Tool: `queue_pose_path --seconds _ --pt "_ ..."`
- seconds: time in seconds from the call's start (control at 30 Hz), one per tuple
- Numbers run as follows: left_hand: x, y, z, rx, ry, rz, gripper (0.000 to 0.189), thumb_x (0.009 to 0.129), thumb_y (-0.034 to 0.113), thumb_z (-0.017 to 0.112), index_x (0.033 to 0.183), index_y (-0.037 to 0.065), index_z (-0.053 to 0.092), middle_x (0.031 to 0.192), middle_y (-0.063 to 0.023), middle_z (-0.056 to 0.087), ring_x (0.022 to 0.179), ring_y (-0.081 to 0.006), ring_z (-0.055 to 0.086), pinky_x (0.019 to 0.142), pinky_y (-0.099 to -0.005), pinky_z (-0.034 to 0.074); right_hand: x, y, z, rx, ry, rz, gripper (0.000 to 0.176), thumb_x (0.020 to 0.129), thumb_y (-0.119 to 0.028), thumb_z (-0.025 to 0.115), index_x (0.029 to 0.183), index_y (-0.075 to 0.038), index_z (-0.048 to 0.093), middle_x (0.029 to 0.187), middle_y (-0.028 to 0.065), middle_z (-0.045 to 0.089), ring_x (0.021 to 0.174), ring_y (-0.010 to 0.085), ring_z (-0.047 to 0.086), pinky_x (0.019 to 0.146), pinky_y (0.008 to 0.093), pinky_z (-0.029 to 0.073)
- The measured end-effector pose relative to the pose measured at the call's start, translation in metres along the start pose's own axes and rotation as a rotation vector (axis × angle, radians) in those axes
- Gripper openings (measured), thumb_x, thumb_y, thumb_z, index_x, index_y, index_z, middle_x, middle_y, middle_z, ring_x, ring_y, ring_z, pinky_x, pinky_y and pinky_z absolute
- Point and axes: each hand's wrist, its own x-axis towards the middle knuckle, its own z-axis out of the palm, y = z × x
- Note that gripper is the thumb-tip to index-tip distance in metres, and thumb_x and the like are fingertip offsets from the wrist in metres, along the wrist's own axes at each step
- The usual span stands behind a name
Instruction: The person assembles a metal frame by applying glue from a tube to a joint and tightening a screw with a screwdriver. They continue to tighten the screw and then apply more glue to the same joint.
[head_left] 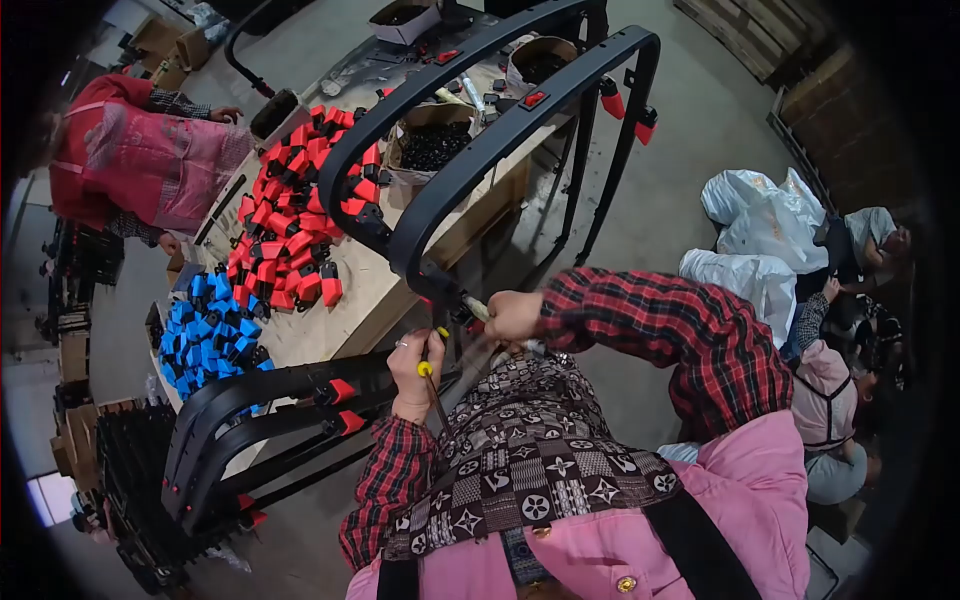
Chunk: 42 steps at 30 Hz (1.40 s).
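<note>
My left hand is closed around a screwdriver with a yellow and black handle, its thin shaft pointing down toward my apron. My right hand is closed on a pale, stick-like handle; the rest of that tool is blurred or hidden. Both hands are near the lower end of a black curved frame, which stands tilted at the table edge. Red end pieces sit on its far legs. Another stack of black curved frames with red pieces lies to the left.
On the table are a heap of red plastic parts, a heap of blue ones and a box of small black parts. A co-worker stands across the table. White sacks and other people are at right.
</note>
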Motion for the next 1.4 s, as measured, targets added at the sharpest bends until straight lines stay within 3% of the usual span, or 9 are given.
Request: queue_pose_path --seconds 0.07,0.2,0.27,0.3,0.33,0.4,0.57,1.13,1.4 --pt "0.001 0.003 -0.002 0.027 -0.023 -0.012 0.006 0.071 0.002 0.059 0.076 0.002 0.055 0.066 -0.0124 0.055 0.056 -0.0271 0.055 0.051 -0.0311 0.043 0.008 0.029 0.034 -0.277 0.460 -0.228 0.025 0.071 -0.018 0.052 0.082 0.005 0.054 0.066 0.0186 0.056 0.062 0.0323 0.057 0.060 0.0389 0.044" --pt "-0.002 0.003 -0.003 -0.047 -0.054 -0.110 0.009 0.077 0.007 0.058 0.079 -0.001 0.056 0.067 -0.0145 0.056 0.058 -0.0235 0.055 0.055 -0.0285 0.042 0.015 0.059 0.072 -0.232 0.714 -0.314 0.024 0.076 -0.021 0.050 0.086 0.000 0.047 0.066 0.0208 0.054 0.065 0.0368 0.055 0.060 0.0452 0.043" --pt "-0.005 0.000 -0.002 -0.067 -0.061 -0.185 0.010 0.078 0.008 0.057 0.080 -0.002 0.056 0.067 -0.0134 0.056 0.059 -0.0217 0.054 0.055 -0.0285 0.042 0.040 0.066 0.096 0.548 0.963 -0.461 0.023 0.079 -0.023 0.050 0.082 -0.001 0.044 0.067 0.0219 0.054 0.066 0.0372 0.055 0.058 0.0450 0.042" --pt "-0.006 -0.001 0.000 -0.095 -0.073 -0.259 0.012 0.079 0.009 0.056 0.081 -0.002 0.056 0.068 -0.0123 0.057 0.059 -0.0199 0.054 0.056 -0.0286 0.042 0.045 0.066 0.092 0.975 0.699 -0.361 0.025 0.079 -0.025 0.050 0.084 -0.001 0.044 0.068 0.0220 0.054 0.067 0.0376 0.054 0.057 0.0441 0.042" --pt "-0.006 -0.003 0.001 -0.163 -0.089 -0.299 0.014 0.081 0.013 0.055 0.082 -0.002 0.057 0.069 -0.0071 0.058 0.056 -0.0122 0.050 0.051 -0.0249 0.039 0.044 0.070 0.087 0.993 0.702 -0.360 0.025 0.079 -0.025 0.050 0.084 -0.001 0.044 0.068 0.0220 0.054 0.067 0.0376 0.054 0.057 0.0441 0.042" --pt "-0.007 -0.015 0.003 -0.228 -0.136 -0.401 0.015 0.082 0.014 0.055 0.082 -0.001 0.057 0.069 -0.0047 0.058 0.055 -0.0095 0.048 0.049 -0.0228 0.037 0.036 0.078 0.072 0.167 0.858 -0.449 0.024 0.079 -0.025 0.051 0.086 -0.003 0.044 0.069 0.0209 0.054 0.068 0.0380 0.054 0.058 0.0444 0.041" --pt "-0.002 -0.009 0.001 -0.395 -0.163 -0.727 0.017 0.081 0.015 0.057 0.076 -0.001 0.057 0.063 -0.0005 0.054 0.055 -0.0062 0.046 0.051 -0.0218 0.037 0.031 0.094 0.070 0.014 0.736 -0.357 0.020 0.078 -0.022 0.050 0.089 -0.007 0.044 0.071 0.0186 0.055 0.070 0.0378 0.054 0.060 0.0463 0.041" --pt "0.012 0.000 -0.005 -0.374 -0.215 -0.920 0.018 0.081 0.017 0.055 0.077 0.000 0.057 0.061 -0.0012 0.053 0.044 -0.0070 0.042 0.041 -0.0199 0.033 0.053 0.091 0.059 -0.074 0.812 -0.675 0.025 0.076 -0.015 0.055 0.094 -0.006 0.041 0.078 0.0165 0.054 0.073 0.0368 0.053 0.060 0.0423 0.042" --pt "0.014 0.003 -0.004 -0.386 -0.204 -0.948 0.017 0.080 0.016 0.055 0.076 0.000 0.057 0.060 -0.0003 0.051 0.043 -0.0060 0.041 0.040 -0.0193 0.033 0.051 0.089 0.053 -0.154 0.740 -0.616 0.026 0.073 -0.015 0.056 0.089 -0.004 0.039 0.077 0.0178 0.054 0.072 0.0366 0.053 0.059 0.0433 0.042"
